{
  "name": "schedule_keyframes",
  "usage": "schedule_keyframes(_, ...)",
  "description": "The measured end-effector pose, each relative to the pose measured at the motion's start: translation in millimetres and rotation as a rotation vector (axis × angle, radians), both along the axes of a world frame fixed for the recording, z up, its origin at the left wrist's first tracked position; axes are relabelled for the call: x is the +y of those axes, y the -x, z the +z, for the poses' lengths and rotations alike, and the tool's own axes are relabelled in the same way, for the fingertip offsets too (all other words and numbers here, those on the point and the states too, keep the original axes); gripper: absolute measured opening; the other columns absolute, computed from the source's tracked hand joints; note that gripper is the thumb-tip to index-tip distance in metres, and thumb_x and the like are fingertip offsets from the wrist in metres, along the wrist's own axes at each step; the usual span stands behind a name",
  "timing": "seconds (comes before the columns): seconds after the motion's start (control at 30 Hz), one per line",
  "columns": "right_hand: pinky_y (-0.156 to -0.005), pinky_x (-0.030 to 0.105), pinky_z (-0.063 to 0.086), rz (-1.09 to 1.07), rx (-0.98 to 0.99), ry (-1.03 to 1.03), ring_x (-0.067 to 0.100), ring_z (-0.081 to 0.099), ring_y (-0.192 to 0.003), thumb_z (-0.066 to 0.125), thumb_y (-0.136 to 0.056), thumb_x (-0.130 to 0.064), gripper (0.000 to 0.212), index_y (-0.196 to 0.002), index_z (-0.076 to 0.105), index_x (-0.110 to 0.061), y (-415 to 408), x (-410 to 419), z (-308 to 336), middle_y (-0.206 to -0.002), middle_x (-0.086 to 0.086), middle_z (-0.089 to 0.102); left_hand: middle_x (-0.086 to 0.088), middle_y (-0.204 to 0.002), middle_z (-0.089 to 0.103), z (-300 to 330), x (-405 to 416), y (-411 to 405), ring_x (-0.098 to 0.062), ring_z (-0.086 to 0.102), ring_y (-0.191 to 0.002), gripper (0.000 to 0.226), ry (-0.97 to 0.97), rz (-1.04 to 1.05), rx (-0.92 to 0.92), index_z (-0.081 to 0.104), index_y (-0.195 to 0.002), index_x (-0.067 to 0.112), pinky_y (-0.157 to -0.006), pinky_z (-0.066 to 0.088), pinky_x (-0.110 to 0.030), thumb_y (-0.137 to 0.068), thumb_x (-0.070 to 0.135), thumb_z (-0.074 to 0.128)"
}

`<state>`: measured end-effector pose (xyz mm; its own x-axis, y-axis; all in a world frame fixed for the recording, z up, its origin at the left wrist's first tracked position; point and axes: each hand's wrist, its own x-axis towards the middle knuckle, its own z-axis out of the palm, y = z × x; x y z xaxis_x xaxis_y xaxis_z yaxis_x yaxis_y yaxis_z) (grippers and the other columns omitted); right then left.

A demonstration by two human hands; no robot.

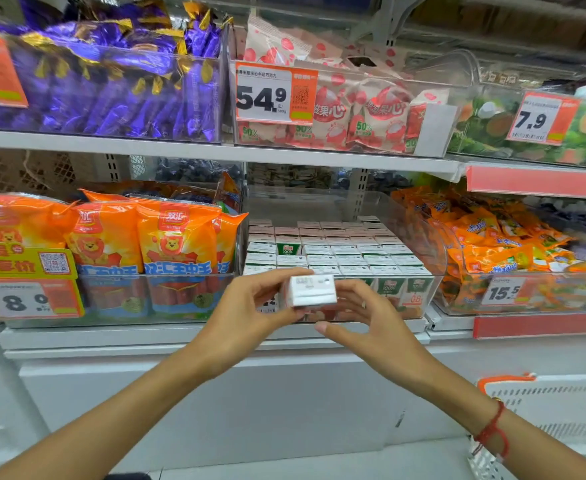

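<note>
White small carton [311,290] gripped between both hands, left hand [250,315], right hand [371,323], forearms outstretched

The pink-packet bin's tag [276,93] reads 54.9, the green-packet bin's tag [541,119] 7.9, the small cartons [288,250] 100%.

small white carton [311,290], level — held before shelf

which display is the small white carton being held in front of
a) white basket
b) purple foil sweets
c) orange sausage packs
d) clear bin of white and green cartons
D: the left hand and right hand hold the small white rectangular carton right before the clear plastic bin filled with white and green cartons.
</note>
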<state>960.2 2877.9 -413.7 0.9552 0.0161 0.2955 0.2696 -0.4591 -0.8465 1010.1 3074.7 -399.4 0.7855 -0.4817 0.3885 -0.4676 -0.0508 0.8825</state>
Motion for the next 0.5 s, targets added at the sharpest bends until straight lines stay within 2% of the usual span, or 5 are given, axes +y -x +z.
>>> schedule_keyframes(0.07, -0.096, 0.028, 0.052, -0.007, -0.041, 0.018, 0.003, 0.064, -0.106, 0.079, -0.080, -0.022, 0.055, -0.125, 0.049, -0.034, 1.4, 1.9, -0.2, -0.120, -0.017, 0.064, 0.024, -0.121, 0.064, -2.8, -3.0, 3.1, 0.004, 0.054, -0.121, 0.048, -0.044, 0.012, -0.125, 0.065, -0.118, 0.040, -0.099, 0.045, -0.016, -0.079, 0.014, 0.078)
schedule_keyframes(0.17, -0.086, 0.023, 0.055, -0.024, -0.152, 0.044, 0.005, 0.065, -0.102, 0.078, -0.081, -0.021, 0.062, -0.132, 0.045, -0.035, 1.4, 2.4, 1.5, -0.123, -0.015, 0.061, 0.023, -0.119, 0.056, -0.8, -6.2, 4.4, -0.003, 0.050, -0.125, 0.045, -0.037, 0.013, -0.193, 0.066, -0.118, 0.042, -0.099, 0.045, -0.017, -0.077, 0.025, 0.075)
schedule_keyframes(0.37, -0.075, 0.016, 0.054, -0.076, -0.390, 0.224, 0.007, 0.057, -0.108, 0.081, -0.076, -0.013, 0.054, -0.125, 0.057, -0.017, 1.9, 0.9, 8.4, -0.122, -0.005, 0.057, 0.014, -0.115, 0.058, -2.8, -12.3, 8.6, -0.008, 0.054, -0.120, 0.048, 0.002, -0.050, -0.188, 0.062, -0.122, 0.039, -0.094, 0.049, -0.019, -0.083, 0.013, 0.074)
schedule_keyframes(0.43, -0.075, 0.016, 0.054, -0.080, -0.406, 0.242, 0.005, 0.059, -0.105, 0.080, -0.076, -0.021, 0.052, -0.122, 0.055, -0.027, 3.5, 2.1, 9.0, -0.117, -0.012, 0.060, 0.014, -0.118, 0.059, -2.8, -11.1, 6.6, -0.009, 0.055, -0.119, 0.046, -0.033, -0.017, -0.235, 0.061, -0.123, 0.035, -0.097, 0.049, -0.022, -0.083, 0.018, 0.075)
schedule_keyframes(0.5, -0.072, 0.015, 0.054, -0.097, -0.411, 0.204, 0.002, 0.062, -0.098, 0.077, -0.076, -0.034, 0.050, -0.117, 0.049, -0.040, 3.0, 5.2, 12.3, -0.111, -0.019, 0.062, 0.020, -0.119, 0.060, 0.1, -8.2, 1.7, -0.003, 0.055, -0.117, 0.046, -0.047, 0.077, -0.284, 0.059, -0.123, 0.037, -0.097, 0.048, -0.021, -0.080, 0.037, 0.076)
